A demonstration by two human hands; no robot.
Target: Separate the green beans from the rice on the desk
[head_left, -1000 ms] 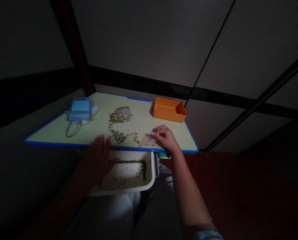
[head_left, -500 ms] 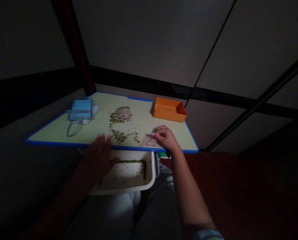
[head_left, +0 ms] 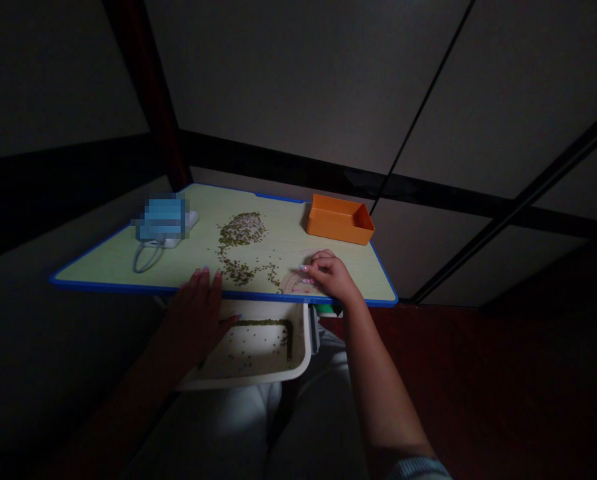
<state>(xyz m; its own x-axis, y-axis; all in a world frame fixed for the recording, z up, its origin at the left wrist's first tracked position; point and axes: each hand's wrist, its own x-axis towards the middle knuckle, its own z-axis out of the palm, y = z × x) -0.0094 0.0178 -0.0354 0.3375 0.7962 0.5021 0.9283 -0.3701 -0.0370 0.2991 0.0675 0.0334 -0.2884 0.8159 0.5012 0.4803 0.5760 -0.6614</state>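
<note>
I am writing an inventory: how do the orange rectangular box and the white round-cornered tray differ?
The orange rectangular box stands on the pale, blue-edged tabletop; the white round-cornered tray sits lower, below its front edge. Small greenish grains lie in the tray; none show in the box. Both are open-topped.

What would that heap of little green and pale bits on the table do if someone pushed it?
The heap would probably spread rather than move as one, since it looks like many loose pieces. Single bits are likely light and easily nudged, being so tiny. Pushed toward the blue edge, some might spill, as nothing there looks raised enough to stop them.
</note>
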